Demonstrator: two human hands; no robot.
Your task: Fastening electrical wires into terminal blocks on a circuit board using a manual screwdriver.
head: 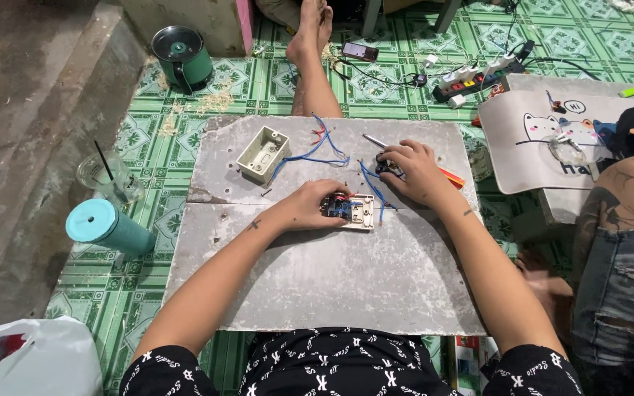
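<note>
On the grey board [317,286] that lies across the green patterned floor tiles [148,139], a white switch plate [352,211] rests face down near the middle, its wired back turned up. The plate's long axis runs roughly left to right across the board, tilted only slightly, with its far short end pointing toward the person's right. The left hand [310,205] lies on the plate's left end, fingers curled over it and pressing on it, so the hand is closed on the plate. Blue wires [373,187] rise from the plate's back and run away from the person toward the right hand [414,170]. That hand sits just beyond the plate and a little to the right, fingers bent down over a small dark part [386,168] at the wire's end; it appears closed on that part, though the fingers hide most of it. An orange-handled tool [451,177] pokes out from beneath the right hand, pointing right and toward the person. Farther left on the board stands an open cream wall box [263,154], with more blue wire trailing from it. Off the board to the left stand a teal tumbler [108,227] and a clear plastic cup with a straw [109,178]. A power strip [478,77] lies on the tiles beyond.
</note>
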